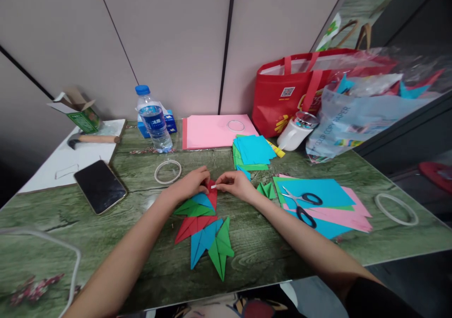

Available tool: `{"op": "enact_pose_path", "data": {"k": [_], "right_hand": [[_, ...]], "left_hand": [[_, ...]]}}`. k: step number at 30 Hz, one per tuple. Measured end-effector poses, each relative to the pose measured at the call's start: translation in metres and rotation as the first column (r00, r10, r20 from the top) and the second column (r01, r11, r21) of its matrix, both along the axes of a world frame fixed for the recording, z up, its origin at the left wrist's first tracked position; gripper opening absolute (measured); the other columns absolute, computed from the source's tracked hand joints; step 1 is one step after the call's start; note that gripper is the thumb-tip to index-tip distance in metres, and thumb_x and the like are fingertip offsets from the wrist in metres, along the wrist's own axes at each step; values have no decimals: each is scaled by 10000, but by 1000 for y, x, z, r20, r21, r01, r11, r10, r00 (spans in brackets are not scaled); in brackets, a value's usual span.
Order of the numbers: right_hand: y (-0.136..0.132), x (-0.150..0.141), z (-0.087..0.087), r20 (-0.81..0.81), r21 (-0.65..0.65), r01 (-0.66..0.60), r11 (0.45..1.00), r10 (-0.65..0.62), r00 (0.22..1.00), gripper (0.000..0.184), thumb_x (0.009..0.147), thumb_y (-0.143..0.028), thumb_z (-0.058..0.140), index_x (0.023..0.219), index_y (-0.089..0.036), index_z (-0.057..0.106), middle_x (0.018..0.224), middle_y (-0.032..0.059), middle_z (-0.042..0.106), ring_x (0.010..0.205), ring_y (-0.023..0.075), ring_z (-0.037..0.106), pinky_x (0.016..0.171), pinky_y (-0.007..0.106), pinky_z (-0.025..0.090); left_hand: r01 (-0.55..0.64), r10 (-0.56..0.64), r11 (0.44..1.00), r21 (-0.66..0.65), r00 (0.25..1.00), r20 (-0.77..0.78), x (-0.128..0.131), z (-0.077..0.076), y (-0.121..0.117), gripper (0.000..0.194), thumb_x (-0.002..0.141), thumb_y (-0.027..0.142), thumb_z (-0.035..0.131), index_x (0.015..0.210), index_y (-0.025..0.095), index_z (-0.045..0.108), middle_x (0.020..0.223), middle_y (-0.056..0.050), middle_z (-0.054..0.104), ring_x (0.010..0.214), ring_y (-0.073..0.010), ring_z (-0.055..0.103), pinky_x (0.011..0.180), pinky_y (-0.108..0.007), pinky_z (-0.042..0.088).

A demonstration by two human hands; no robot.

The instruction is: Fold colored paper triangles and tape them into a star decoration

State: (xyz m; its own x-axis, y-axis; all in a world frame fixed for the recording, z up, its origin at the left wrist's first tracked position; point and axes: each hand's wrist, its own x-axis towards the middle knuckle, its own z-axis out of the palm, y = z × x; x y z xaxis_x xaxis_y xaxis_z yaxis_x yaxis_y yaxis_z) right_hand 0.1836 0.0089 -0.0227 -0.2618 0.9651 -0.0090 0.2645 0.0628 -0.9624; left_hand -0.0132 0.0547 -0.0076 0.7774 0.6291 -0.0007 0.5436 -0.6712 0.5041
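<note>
A curved row of folded paper pieces (204, 242) in red, blue and green lies on the table at the centre. My left hand (192, 184) is closed at its upper end, fingers pressing on a red folded paper piece (213, 198). From the right, my right hand (237, 185) pinches a small white strip (213, 186) between thumb and fingertip, against or just above the red piece. A separate green folded piece (266, 191) sits beside my right wrist. Left of my left hand, a roll of tape (168, 172) lies flat.
Black-handled scissors (307, 199) rest on coloured paper sheets (328, 191) at right, near another tape ring (396, 209). Behind are blue squares (252, 149), pink paper (215, 132), a mug (294, 132) and red bag (271, 97). At left are a bottle (155, 125), phone (100, 186) and hammer (93, 139).
</note>
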Motion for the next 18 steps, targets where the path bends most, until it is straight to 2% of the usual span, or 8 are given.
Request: {"op": "enact_pose_path", "data": {"k": [3,9,14,18], "right_hand": [[-2,-4,1,126,113,-24,993,10,992,161,716,-331,702,720,-170,696,725,32,710,664,161,625,606,257,454],[-5,-9,-3,255,235,-60,970,-2,967,65,743,-243,696,741,-181,715,742,27,717,676,160,618,610,250,424],[-7,-11,-6,286,290,-13,957,-74,955,35,740,-201,699,739,-174,721,725,22,714,632,137,596,587,228,407],[-9,-11,-6,322,325,-36,945,-75,944,16,728,-192,717,722,-179,722,708,15,711,621,131,577,599,230,396]], "left_hand": [[-7,8,1000,-15,999,40,-2,-3,0,85,735,141,635,749,160,553,849,-9,499,745,-147,527,651,-246,404],[5,0,999,-46,993,117,-5,-7,-1,93,725,154,659,735,152,567,894,-19,540,767,-140,543,692,-246,425],[7,2,998,-64,989,150,-6,-7,-2,106,718,169,674,726,149,570,909,-22,553,762,-140,543,689,-248,422],[-1,11,998,-60,988,154,-7,-8,-3,106,722,167,675,721,147,570,924,-28,562,772,-141,551,701,-250,427]]}}
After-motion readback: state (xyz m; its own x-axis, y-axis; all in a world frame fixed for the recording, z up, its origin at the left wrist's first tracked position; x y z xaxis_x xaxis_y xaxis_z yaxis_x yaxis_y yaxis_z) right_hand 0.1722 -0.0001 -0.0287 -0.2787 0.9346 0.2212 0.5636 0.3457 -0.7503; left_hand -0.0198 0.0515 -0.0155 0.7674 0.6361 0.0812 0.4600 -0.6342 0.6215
